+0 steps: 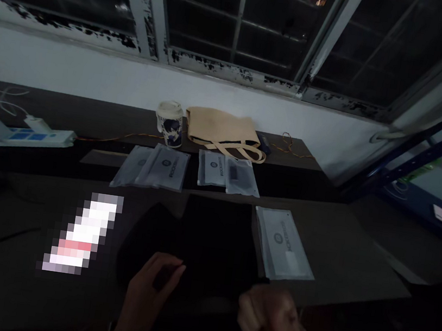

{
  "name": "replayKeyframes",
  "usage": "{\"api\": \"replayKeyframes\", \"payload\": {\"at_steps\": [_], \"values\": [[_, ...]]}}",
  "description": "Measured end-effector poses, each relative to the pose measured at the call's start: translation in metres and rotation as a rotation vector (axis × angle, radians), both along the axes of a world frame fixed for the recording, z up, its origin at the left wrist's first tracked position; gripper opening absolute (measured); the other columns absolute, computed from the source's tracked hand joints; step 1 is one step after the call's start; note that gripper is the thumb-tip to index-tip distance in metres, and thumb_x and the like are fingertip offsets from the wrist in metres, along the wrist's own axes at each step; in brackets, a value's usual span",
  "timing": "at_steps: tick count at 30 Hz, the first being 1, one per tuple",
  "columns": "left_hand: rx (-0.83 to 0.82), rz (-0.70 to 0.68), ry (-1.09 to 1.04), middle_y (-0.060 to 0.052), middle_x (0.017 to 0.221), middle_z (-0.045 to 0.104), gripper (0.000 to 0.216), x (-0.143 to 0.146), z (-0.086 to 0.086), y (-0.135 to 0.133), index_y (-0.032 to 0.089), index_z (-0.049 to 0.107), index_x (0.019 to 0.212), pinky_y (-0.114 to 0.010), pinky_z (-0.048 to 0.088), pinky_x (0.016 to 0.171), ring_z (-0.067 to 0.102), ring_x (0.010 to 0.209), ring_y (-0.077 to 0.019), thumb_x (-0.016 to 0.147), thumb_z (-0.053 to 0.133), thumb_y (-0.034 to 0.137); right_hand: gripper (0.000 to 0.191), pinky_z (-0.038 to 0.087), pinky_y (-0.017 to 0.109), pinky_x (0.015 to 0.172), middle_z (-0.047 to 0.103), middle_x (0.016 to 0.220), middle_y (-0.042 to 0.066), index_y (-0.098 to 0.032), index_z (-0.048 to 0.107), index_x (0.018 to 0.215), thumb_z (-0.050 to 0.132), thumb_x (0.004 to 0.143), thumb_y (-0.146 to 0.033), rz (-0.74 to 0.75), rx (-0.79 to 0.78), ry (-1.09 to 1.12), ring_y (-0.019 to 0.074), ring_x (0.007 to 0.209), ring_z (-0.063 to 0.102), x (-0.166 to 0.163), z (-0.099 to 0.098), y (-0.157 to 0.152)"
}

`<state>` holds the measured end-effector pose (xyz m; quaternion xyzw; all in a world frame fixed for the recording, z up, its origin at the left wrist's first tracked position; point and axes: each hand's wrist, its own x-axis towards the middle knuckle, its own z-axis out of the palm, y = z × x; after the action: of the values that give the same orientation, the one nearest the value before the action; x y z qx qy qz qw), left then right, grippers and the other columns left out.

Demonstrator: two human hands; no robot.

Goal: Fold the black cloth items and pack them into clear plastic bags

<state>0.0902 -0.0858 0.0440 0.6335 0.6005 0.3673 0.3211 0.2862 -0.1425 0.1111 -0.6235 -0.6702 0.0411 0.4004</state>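
A black piece of cloth (210, 241) lies spread on the dark table (356, 256) in front of me. My left hand (150, 287) rests on its near left part, fingers curled and pinching the fabric. My right hand (269, 317) is closed in a fist at the cloth's near right corner, gripping its edge. A clear zip bag (284, 244) with a round logo lies just right of the cloth.
Several more clear bags (163, 168) lie in a row behind the cloth. A paper cup (169, 122) and a tan tote bag (221, 130) stand by the wall. A white power strip (19, 134) sits far left. A blue shelf frame (423, 155) rises at right.
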Motion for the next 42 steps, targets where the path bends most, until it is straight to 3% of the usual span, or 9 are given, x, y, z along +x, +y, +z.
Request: {"api": "replayKeyframes", "payload": {"at_steps": [5,10,13,17,24,30,36,40,42], "values": [[-0.049,-0.173,-0.035,0.004,0.081,0.068,0.015,0.006,-0.007,0.0,0.027,0.066,0.087,-0.02,0.053,0.062,0.065,0.067,-0.0112,0.085,0.056,0.038,0.053,0.026,0.02,0.035,0.019,0.046,-0.008,-0.024,0.016,0.052,0.026,0.093,-0.055,-0.074,-0.34,0.722,0.007,0.038,0.022,0.018,-0.052,0.032],[0.082,-0.348,0.131,0.0,0.1,0.067,0.02,0.013,-0.032,0.001,0.03,0.065,0.103,-0.03,0.053,0.084,0.064,0.095,-0.0166,0.088,0.053,0.029,0.029,0.049,0.034,0.078,0.064,0.095,0.008,-0.02,0.057,0.097,0.035,0.096,-0.039,0.029,-0.255,0.116,0.0187,0.087,0.061,0.041,-0.092,0.028],[0.139,-0.388,0.211,-0.003,0.111,0.063,0.03,0.01,-0.046,0.003,0.03,0.061,0.113,-0.036,0.051,0.09,0.06,0.104,-0.0198,0.084,0.057,0.022,0.041,0.028,0.053,0.105,0.052,0.132,0.012,-0.02,0.042,0.131,0.039,0.095,-0.039,0.105,-0.178,-0.287,0.0253,0.122,0.048,0.046,-0.117,0.023],[0.099,-0.442,0.219,-0.003,0.117,0.059,0.04,-0.002,-0.05,0.008,0.033,0.057,0.118,-0.035,0.05,0.093,0.058,0.109,-0.0197,0.081,0.06,0.018,0.062,0.009,0.062,0.109,0.041,0.141,0.014,-0.015,0.02,0.144,0.039,0.093,-0.045,0.133,-0.162,-0.566,0.0268,0.131,0.038,0.053,-0.135,0.021],[0.105,-0.439,0.211,0.001,0.109,0.061,0.028,-0.026,-0.041,0.007,0.035,0.061,0.109,-0.029,0.053,0.085,0.063,0.099,-0.0167,0.082,0.061,0.029,0.071,0.011,0.059,0.11,0.037,0.144,0.014,-0.015,0.012,0.146,0.038,0.091,-0.052,0.217,-0.185,-0.634,0.0255,0.132,0.036,0.072,-0.128,0.028],[0.132,0.177,0.392,-0.007,0.111,0.057,0.036,-0.055,-0.013,0.02,0.025,0.059,0.107,-0.042,0.05,0.084,0.059,0.102,-0.0262,0.086,0.045,0.051,0.061,0.017,0.061,0.108,0.049,0.136,0.014,-0.02,0.038,0.138,0.04,0.089,-0.055,0.258,-0.232,-0.541,0.0289,0.122,0.048,0.066,-0.091,0.049],[-0.387,0.343,0.519,-0.014,0.12,0.057,0.062,-0.058,0.013,0.018,0.021,0.043,0.126,-0.05,0.05,0.073,0.062,0.095,-0.0361,0.083,0.035,0.065,0.04,0.022,0.047,0.11,0.06,0.123,0.006,-0.024,0.046,0.131,0.044,0.093,-0.038,0.569,-0.208,-0.303,0.0193,0.116,0.053,-0.022,-0.038,0.146],[-0.402,0.263,0.389,-0.011,0.116,0.062,0.055,-0.066,0.003,0.011,0.024,0.039,0.13,-0.045,0.051,0.075,0.065,0.094,-0.0322,0.084,0.041,0.054,0.059,0.034,0.038,0.102,0.049,0.135,0.012,-0.017,0.044,0.133,0.061,0.083,-0.043,0.815,-0.268,-0.295,0.0215,0.125,0.043,-0.087,-0.053,0.214],[-0.343,0.22,0.31,-0.009,0.115,0.064,0.052,-0.074,-0.004,0.009,0.023,0.041,0.128,-0.039,0.052,0.076,0.065,0.098,-0.0291,0.082,0.048,0.045,0.044,0.029,0.044,0.103,0.054,0.129,0.01,-0.02,0.058,0.115,0.067,0.078,-0.04,0.859,-0.299,-0.345,0.0228,0.121,0.046,-0.105,-0.065,0.234]]}}
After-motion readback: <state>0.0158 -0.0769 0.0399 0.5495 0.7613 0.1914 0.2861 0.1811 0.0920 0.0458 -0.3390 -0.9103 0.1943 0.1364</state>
